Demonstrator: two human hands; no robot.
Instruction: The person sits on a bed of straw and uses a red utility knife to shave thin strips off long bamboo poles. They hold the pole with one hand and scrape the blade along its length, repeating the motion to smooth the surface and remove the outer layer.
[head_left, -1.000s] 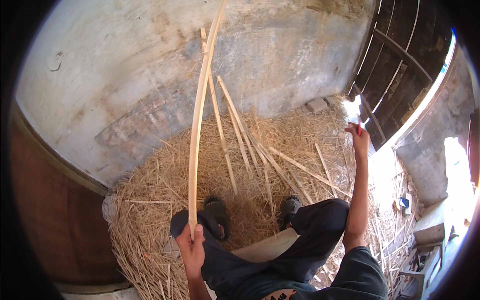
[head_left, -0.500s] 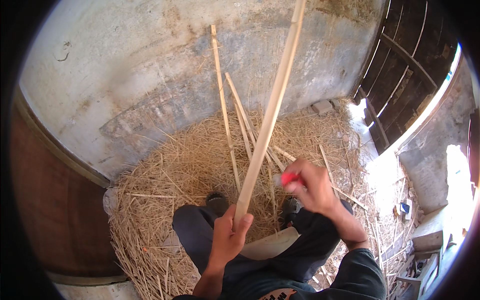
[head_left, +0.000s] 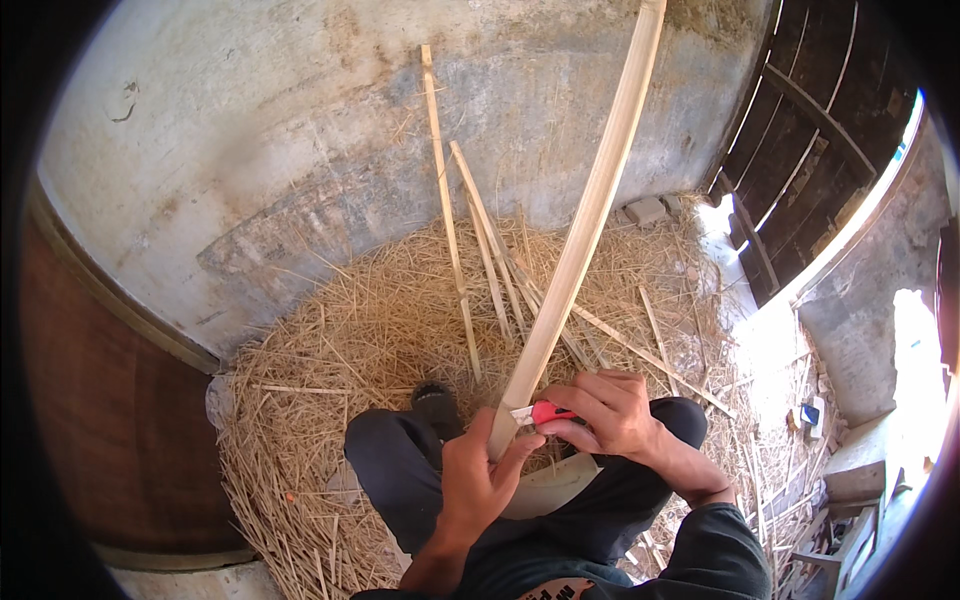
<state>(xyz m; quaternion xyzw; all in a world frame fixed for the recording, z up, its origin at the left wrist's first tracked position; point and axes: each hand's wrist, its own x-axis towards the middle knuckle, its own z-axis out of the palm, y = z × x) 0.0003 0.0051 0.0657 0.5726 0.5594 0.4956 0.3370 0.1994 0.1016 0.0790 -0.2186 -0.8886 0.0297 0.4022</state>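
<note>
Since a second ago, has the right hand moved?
Yes. The right hand came in from the doorway side, down to the strip, knife against it.

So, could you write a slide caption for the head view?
Left hand grips a long pale strip; right hand presses a red knife against it.

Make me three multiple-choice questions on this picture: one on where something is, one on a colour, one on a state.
1. Where does the knife blade meet the long strip?
A. Just above the left hand
B. At its top end
C. On the straw

2. What colour is the knife handle?
A. Blue
B. Red
C. Green

3. How is the left hand?
A. Open and empty
B. Flat on the wall
C. Closed around the strip

Answers: 1 A, the right hand presses it there. 2 B, red shows between the fingers. 3 C, fingers wrap the strip's lower end.
</note>
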